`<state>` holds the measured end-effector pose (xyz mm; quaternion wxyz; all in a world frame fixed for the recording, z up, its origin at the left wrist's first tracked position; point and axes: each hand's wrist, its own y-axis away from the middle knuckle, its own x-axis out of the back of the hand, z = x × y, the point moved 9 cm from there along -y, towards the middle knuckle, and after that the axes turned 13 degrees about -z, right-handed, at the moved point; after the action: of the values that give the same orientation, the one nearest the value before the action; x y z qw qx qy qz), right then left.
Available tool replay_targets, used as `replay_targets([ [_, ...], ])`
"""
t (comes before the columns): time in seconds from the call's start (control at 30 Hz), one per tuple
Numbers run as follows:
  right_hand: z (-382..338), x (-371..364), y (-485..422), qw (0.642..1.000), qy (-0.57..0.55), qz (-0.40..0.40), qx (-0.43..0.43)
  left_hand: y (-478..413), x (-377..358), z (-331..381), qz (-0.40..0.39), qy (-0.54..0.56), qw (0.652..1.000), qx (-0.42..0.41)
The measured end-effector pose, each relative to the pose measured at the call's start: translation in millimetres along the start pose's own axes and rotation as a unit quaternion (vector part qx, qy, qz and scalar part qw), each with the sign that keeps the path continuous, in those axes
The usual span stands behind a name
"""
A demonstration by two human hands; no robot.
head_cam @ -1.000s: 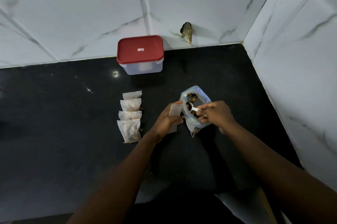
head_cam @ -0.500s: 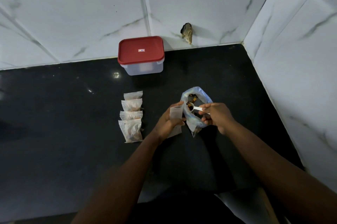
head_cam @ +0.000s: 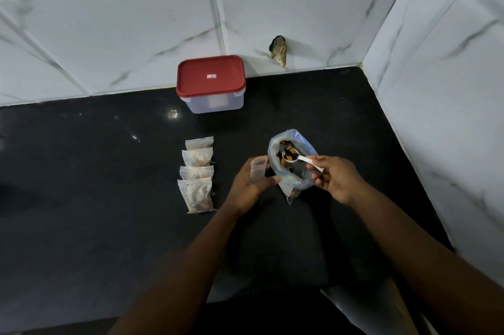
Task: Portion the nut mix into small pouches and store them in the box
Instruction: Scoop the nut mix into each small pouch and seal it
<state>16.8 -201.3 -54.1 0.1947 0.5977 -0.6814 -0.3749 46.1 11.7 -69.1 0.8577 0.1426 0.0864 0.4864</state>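
Your left hand [head_cam: 252, 184] holds the empty pouch [head_cam: 258, 172] mouth-up beside the nut mix bag [head_cam: 293, 162], keeping the transfer short; your right hand [head_cam: 334, 179] pinches the loaded spoon [head_cam: 296, 158] over it. The box [head_cam: 211, 83] stands lidded at the wall

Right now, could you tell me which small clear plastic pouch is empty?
The small clear pouch gripped in the left hand, mouth open; the four pouches lying in a row hold nuts.
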Motion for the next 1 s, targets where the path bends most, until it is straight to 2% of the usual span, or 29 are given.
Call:
replay_targets([
  [0.13,-1.5,-1.8,3.9,1.000,-0.003,-0.027,0.014,-1.3,-4.2,2.3,-0.017,0.008,1.000,0.004],
  [0.27,-6.9,-4.8,10.6,0.998,-0.005,-0.052,0.030,-4.1,-0.1,4.8,0.009,-0.025,1.000,0.009],
  [0.57,-20.4,-22.4,28.7,0.991,0.019,-0.115,0.069,-5.0,-2.2,20.8,0.018,-0.121,0.991,-0.051],
  [0.87,-29.5,-48.0,36.2,0.962,0.212,-0.108,0.134,-5.1,-2.5,27.4,0.033,-0.144,0.985,-0.084],
  [0.93,-32.6,-49.6,36.9,0.936,0.300,-0.080,0.167,-5.8,-0.9,26.6,0.040,-0.148,0.985,-0.081],
  [1.0,-38.0,-53.5,41.1,0.887,0.404,-0.046,0.217,-7.1,0.0,24.1,0.040,-0.143,0.986,-0.076],
])
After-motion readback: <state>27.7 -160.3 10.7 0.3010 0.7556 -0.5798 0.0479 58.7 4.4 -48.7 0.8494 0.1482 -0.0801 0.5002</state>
